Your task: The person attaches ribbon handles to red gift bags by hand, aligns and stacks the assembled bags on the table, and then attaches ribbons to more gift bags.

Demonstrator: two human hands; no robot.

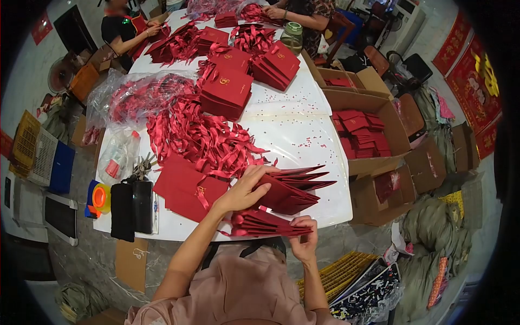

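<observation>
At one o'clock on the white worktop (337,208), my left hand (242,193) seemingly steadies fanned red paper bags (287,196), its closure unclear; my right hand (304,239) pinches a nearer red bag stack (265,223), likely aligning it.

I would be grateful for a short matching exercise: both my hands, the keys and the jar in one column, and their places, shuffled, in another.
Things:
1. Left hand
2. Right hand
3. Keys
4. Jar

Places:
A. Beside the clear bag with a bottle in it
B. Gripping the edge of the lower red stack
C. Near the table's far end
D. On the upper red stack

Pairs: 1-D, 2-B, 3-A, 4-C
</observation>
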